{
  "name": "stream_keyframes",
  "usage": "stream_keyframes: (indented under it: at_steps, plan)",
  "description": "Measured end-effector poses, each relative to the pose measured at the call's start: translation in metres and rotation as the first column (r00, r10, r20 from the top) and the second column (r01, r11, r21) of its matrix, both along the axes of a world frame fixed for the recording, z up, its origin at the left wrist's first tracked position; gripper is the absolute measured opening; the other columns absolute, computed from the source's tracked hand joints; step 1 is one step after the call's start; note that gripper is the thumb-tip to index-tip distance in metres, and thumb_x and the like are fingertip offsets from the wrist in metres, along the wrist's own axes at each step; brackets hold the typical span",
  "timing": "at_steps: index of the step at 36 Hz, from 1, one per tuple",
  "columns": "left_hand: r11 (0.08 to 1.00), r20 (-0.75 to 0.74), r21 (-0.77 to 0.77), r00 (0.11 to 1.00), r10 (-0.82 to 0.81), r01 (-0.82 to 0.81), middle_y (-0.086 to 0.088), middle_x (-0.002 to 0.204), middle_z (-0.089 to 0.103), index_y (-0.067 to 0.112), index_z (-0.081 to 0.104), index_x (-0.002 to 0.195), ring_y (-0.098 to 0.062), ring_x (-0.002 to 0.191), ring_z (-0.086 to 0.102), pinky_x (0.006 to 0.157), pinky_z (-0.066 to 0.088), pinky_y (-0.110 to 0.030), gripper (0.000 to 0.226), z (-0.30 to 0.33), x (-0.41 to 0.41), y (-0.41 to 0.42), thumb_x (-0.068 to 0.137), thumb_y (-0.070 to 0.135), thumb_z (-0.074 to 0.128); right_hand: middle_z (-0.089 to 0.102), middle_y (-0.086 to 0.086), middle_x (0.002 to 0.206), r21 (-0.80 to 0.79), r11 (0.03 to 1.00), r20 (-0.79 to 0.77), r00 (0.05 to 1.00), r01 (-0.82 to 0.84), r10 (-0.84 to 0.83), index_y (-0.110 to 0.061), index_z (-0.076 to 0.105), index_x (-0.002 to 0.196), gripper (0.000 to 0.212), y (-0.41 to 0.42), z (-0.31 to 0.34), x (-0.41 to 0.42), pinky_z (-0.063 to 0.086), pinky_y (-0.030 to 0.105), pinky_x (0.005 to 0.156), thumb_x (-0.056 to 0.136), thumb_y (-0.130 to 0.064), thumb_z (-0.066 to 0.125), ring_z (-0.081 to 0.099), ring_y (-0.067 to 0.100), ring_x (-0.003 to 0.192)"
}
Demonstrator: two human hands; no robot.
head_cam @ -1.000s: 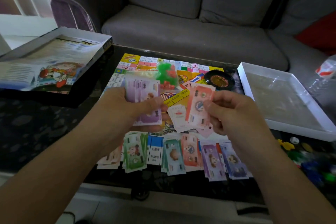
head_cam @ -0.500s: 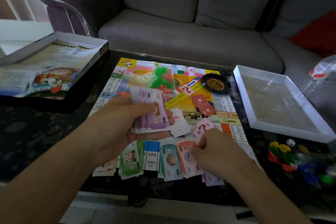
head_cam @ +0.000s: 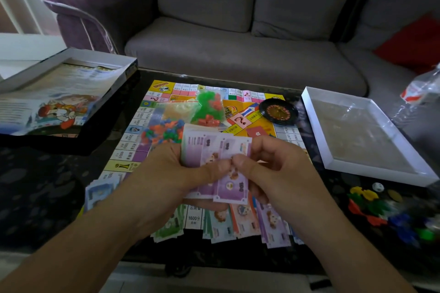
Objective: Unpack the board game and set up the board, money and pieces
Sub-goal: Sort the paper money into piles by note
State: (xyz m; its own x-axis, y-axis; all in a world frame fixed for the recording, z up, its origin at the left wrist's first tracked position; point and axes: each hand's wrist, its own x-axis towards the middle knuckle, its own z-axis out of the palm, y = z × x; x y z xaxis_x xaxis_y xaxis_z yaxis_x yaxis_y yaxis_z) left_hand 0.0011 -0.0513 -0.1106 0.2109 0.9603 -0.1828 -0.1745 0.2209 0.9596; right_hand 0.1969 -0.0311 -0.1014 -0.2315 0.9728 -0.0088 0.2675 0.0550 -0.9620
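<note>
Purple play money, a thick stack of pale lilac notes with cartoon faces and dark numerals, held above the near half of the game board. Gripped in the left hand, thumb curled across the face of the stack; top note pinched at mid-edge between thumb and forefinger of the right hand and slid slightly off to the right. Sorted piles of notes fanned in a row along the board's near edge, green, teal, orange and purple, partly hidden by both wrists. Bags of plastic pieces lying on the board beyond the stack. Small roulette wheel at the board's far right corner. White box tray to the right, box lid to the left, loose coloured tokens near right on the dark table.
</note>
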Motion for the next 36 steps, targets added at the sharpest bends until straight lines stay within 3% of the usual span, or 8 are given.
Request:
stream_keyframes:
  at_steps: [6,10,14,17,20,26,31,36]
  plan:
    - [0.999,-0.008,-0.048,1.000,-0.015,0.015,-0.013,0.105,0.080,0.016,0.082,0.104,-0.031,0.094,0.079,0.067,0.066,-0.041,0.022,0.004,0.001,-0.002,0.086,0.019,0.071,0.067,-0.001,0.066,0.054,0.998,0.043,0.999,0.030,-0.032,-0.014,0.069,0.077,0.018,0.000,0.000,0.001,0.047,0.025,0.056,0.093,-0.021,0.076,0.059,0.005,0.054]
    - [0.994,0.092,-0.105,0.995,-0.022,0.032,-0.015,0.110,0.079,0.009,0.074,0.118,-0.033,0.098,0.078,0.070,0.066,-0.043,0.026,0.010,0.001,-0.002,0.096,0.016,0.062,0.066,0.002,0.068,0.058,0.992,0.065,0.992,0.108,-0.112,-0.016,0.068,0.075,0.021,0.002,-0.003,0.000,0.048,0.032,0.064,0.091,-0.025,0.078,0.058,0.010,0.057]
    - [0.999,0.049,-0.051,0.999,-0.012,0.015,-0.019,0.111,0.078,0.005,0.074,0.118,-0.038,0.100,0.076,0.074,0.065,-0.050,0.024,0.007,-0.001,-0.002,0.097,0.005,0.062,0.070,0.006,0.075,0.047,0.993,0.062,0.992,0.111,-0.114,-0.014,0.070,0.081,0.019,0.001,-0.003,0.000,0.050,0.032,0.065,0.090,-0.030,0.076,0.060,0.012,0.060]
    - [1.000,0.021,-0.019,1.000,0.021,-0.021,-0.020,0.106,0.078,0.008,0.080,0.106,-0.040,0.093,0.077,0.067,0.066,-0.049,0.020,0.003,-0.001,-0.002,0.091,0.005,0.068,0.077,0.001,0.083,0.011,0.998,0.002,0.998,0.055,-0.055,-0.017,0.077,0.093,0.006,-0.002,-0.001,-0.002,0.050,0.021,0.056,0.096,-0.021,0.073,0.065,0.005,0.059]
    - [0.999,-0.042,0.017,0.999,0.029,-0.028,-0.017,0.104,0.079,0.011,0.080,0.107,-0.039,0.091,0.078,0.066,0.066,-0.050,0.020,0.002,0.000,-0.002,0.089,0.007,0.073,0.081,-0.005,0.089,-0.023,0.999,-0.059,0.998,0.032,-0.034,-0.023,0.080,0.103,0.014,-0.005,0.001,-0.005,0.048,0.012,0.051,0.097,-0.014,0.072,0.070,0.002,0.064]
    - [0.998,0.018,-0.066,1.000,0.016,-0.015,-0.020,0.106,0.078,0.004,0.077,0.110,-0.038,0.096,0.077,0.075,0.065,-0.054,0.023,0.007,-0.002,-0.001,0.094,0.016,0.067,0.081,-0.006,0.089,-0.027,0.996,-0.025,0.996,0.081,-0.082,-0.030,0.080,0.096,0.016,-0.004,0.000,-0.005,0.062,0.031,0.067,0.097,-0.017,0.072,0.079,0.015,0.082]
    - [0.999,-0.045,0.008,0.998,0.046,-0.046,-0.016,0.107,0.079,0.008,0.077,0.114,-0.038,0.098,0.077,0.080,0.064,-0.052,0.021,0.002,-0.003,-0.001,0.096,0.009,0.066,0.081,-0.006,0.087,-0.045,0.996,-0.083,0.993,0.076,-0.080,-0.029,0.080,0.096,0.018,-0.005,0.001,-0.007,0.050,0.014,0.051,0.096,-0.013,0.072,0.076,0.009,0.073]
    - [0.995,-0.123,0.069,0.989,0.086,-0.077,-0.011,0.103,0.081,0.019,0.082,0.103,-0.033,0.093,0.079,0.078,0.063,-0.047,0.016,-0.002,-0.003,0.001,0.092,0.011,0.072,0.081,-0.007,0.089,-0.054,0.997,-0.090,0.995,0.046,-0.051,-0.030,0.080,0.100,0.019,-0.007,0.000,-0.007,0.050,0.012,0.052,0.097,-0.013,0.071,0.076,0.008,0.074]
